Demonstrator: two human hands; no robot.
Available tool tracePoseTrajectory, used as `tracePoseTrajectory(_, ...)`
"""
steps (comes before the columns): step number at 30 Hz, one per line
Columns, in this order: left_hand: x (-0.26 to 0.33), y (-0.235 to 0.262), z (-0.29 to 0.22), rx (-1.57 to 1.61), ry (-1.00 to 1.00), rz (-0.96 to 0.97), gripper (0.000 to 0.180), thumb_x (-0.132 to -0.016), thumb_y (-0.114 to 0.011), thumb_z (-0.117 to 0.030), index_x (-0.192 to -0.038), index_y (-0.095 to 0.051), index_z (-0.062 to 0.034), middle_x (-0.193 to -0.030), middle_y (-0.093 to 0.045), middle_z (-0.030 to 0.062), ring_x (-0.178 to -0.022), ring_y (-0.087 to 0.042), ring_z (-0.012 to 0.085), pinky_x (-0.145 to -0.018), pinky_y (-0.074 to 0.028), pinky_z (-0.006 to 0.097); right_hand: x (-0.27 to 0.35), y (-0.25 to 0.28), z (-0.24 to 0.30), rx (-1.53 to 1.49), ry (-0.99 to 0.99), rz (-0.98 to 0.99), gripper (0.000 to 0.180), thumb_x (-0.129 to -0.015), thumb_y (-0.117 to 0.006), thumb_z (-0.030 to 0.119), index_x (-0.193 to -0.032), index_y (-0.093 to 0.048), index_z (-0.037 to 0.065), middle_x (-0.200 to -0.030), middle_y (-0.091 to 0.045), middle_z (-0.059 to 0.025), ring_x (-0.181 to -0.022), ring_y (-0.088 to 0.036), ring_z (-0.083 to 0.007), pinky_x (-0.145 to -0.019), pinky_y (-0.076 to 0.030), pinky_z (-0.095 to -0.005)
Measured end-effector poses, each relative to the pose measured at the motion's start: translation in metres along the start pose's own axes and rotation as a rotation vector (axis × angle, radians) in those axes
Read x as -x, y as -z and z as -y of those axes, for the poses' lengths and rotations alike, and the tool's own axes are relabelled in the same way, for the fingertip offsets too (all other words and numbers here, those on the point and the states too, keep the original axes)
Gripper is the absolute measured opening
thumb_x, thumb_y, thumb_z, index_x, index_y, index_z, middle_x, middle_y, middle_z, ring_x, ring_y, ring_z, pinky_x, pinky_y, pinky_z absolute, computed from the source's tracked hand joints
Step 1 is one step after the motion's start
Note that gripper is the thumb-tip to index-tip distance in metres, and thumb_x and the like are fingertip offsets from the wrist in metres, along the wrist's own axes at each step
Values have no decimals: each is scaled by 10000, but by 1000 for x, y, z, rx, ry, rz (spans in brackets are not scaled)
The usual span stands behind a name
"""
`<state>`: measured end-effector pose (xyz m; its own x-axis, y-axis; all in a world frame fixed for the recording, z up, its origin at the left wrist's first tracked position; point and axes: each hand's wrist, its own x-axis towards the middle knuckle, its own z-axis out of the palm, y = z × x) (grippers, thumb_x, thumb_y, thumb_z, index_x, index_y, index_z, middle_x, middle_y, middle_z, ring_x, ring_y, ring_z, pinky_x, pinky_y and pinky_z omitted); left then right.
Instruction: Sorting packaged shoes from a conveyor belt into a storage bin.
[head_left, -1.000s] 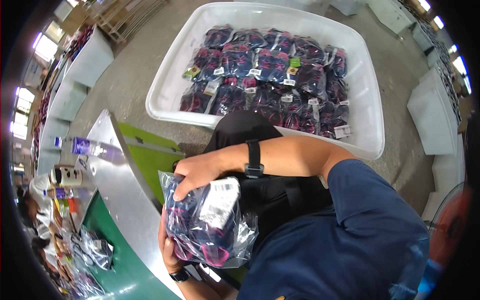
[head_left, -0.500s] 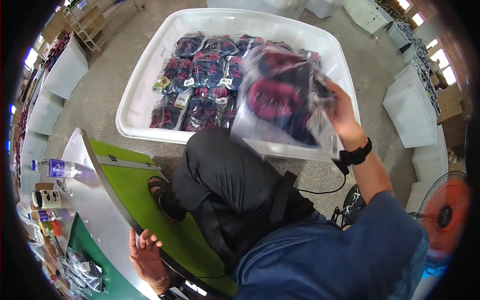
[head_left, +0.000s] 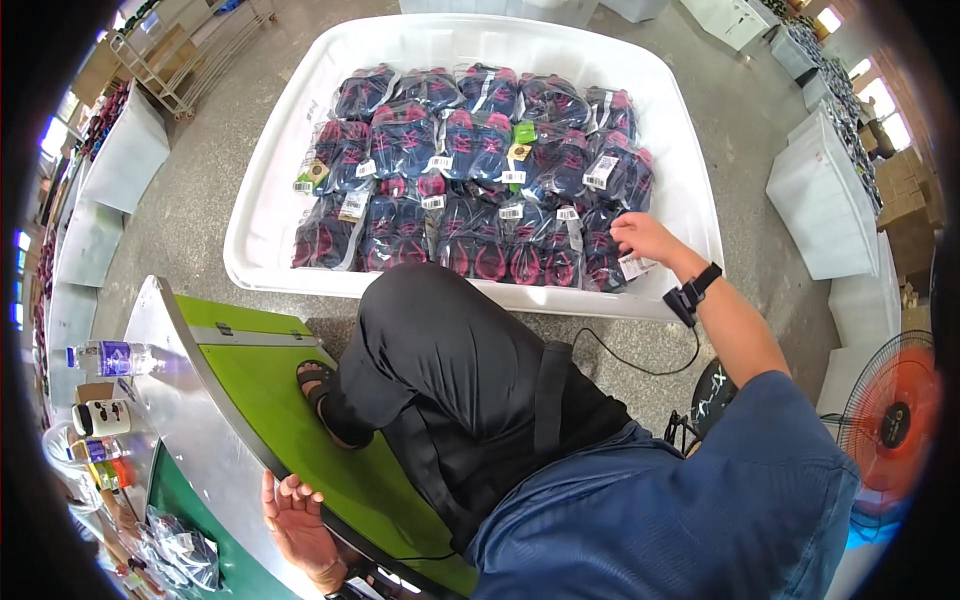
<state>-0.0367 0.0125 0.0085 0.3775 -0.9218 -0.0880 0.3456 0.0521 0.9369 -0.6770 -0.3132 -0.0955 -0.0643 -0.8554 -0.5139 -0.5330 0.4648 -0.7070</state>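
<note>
Pairs of navy and pink shoes (head_left: 402,140) in clear plastic bags lie in rows inside a large white tub (head_left: 262,215). My right hand (head_left: 650,242) reaches over the tub's near right corner, with curled fingers at the right edge of a bagged pair of shoes (head_left: 602,248). That bag rests at the end of the front row, and my fingertips appear closed on its plastic. A white label shows beneath the hand. My left hand (head_left: 302,525) is at the metal table's edge, palm up, its fingers loosely apart and holding nothing.
The metal table (head_left: 205,415) on the left bears a water bottle (head_left: 115,357), a white jar (head_left: 102,418) and bagged items (head_left: 185,550) on a green mat. An orange fan (head_left: 893,425) stands at right. White bins (head_left: 825,200) line both sides. A black cable (head_left: 640,370) hangs near the tub.
The bagged pair of shoes in my right hand has come down from above the tub into its front right corner. My left hand has stayed about where it was.
</note>
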Motion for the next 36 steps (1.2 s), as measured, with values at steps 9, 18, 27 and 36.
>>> tracePoseTrajectory(9, 0, 0, 4, -33, -34, -82, 761, -1050, -572, -472, -1565, -369, 50, -1266, -619, 179, -1044, -637, 223, -908, -579, 351, -112, 29, -24, 712, 188, -198, 688, -910, -731, 407, -1406, -584, -48, -1331, -670, -266, -1249, -641, -398, -1060, -501, -431)
tracePoseTrajectory(18, -3, 5, 6, 17, -21, -125, 704, -1057, -599, -431, -1552, -396, 27, -1221, -633, 164, -1015, -647, 206, -885, -590, 360, -140, 33, -18, 547, 236, -225, 705, -876, -758, 431, -1352, -621, -70, -1404, -609, -295, -1333, -566, -428, -1132, -433, -463)
tracePoseTrajectory(27, -3, 14, 4, 156, -21, -143, 722, -1037, -633, -420, -1556, -395, 21, -1229, -633, 162, -1028, -655, 220, -915, -592, 401, 5, -86, 117, -140, 242, 409, 465, -1078, -579, 367, -1386, -622, 22, -1260, -701, -86, -1120, -668, -175, -971, -537, -342)
tracePoseTrajectory(36, -3, 4, 2, 4, 48, 11, 543, -1072, -584, -214, -1541, -446, 22, -1260, -634, 151, -1066, -657, 256, -957, -563, 436, 92, -175, 93, 428, 983, 23, 292, -1036, -593, 198, -1267, -635, 23, -1156, -694, -194, -1080, -676, -398, -910, -530, -414)
